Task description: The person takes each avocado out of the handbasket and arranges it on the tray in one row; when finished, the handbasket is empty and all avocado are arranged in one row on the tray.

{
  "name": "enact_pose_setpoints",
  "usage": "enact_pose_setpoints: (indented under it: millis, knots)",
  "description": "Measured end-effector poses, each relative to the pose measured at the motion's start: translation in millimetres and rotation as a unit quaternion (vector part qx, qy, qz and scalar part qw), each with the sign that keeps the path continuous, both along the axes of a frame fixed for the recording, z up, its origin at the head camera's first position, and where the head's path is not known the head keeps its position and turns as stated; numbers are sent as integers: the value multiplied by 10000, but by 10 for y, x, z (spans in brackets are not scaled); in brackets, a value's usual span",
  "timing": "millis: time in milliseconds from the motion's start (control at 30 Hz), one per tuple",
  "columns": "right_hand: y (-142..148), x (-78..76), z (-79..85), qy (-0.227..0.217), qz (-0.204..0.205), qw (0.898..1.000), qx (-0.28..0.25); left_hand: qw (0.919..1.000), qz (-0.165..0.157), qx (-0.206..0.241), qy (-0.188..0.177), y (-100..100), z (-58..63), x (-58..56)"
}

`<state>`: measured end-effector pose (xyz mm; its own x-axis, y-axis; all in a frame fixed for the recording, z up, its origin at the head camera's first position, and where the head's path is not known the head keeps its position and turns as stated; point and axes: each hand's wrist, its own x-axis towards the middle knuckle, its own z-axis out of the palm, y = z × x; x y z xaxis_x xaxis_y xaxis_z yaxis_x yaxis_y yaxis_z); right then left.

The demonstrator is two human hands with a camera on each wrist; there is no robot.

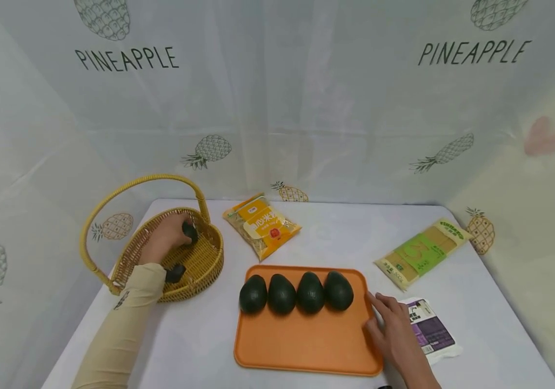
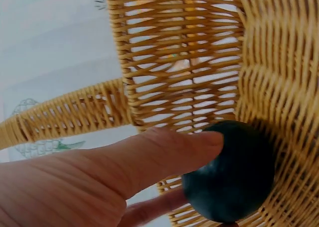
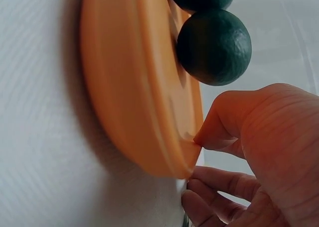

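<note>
Inside the yellow wicker basket (image 1: pixel 211 265), my left hand (image 1: pixel 166 233) grips a dark green avocado (image 1: pixel 189 232). The left wrist view shows the thumb laid along this avocado (image 2: pixel 234 172), close to the woven wall; part of the fingers is hidden behind it. An orange tray (image 1: pixel 306 346) lies on the table, with several avocados (image 1: pixel 282 294) in a row along its far side. My right hand (image 1: pixel 396 332) pinches the tray's right rim. In the right wrist view the thumb is on the rim (image 3: pixel 187 162) and the other fingers are at its outer side.
Behind the tray lies an orange and yellow food packet (image 1: pixel 262 224). To the right are a green-labelled noodle packet (image 1: pixel 423 253) and a white and purple packet (image 1: pixel 433 329), partly behind my right hand. The basket's tall handle (image 1: pixel 148 178) arches upward. A pineapple-print curtain (image 1: pixel 277 108) hangs behind the table.
</note>
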<state>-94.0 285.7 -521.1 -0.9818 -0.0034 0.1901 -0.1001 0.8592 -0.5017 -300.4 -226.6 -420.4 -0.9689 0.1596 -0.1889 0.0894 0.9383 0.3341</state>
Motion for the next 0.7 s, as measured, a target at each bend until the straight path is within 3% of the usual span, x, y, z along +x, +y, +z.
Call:
enact_pose_setpoints:
  millis: [333, 533, 700]
  knots:
    - [-15, -13, -4, 225, 21, 9997, -99, 9982, -494, -36, 338, -83, -88, 22]
    - [-16, -23, 2, -106, -20, 9999, -42, 9975, -590, 7, 376, -121, -112, 40]
    - [-7, -26, 18, -299, -31, 9995, -5, 9964, -602, 170, 566, -91, -57, 110]
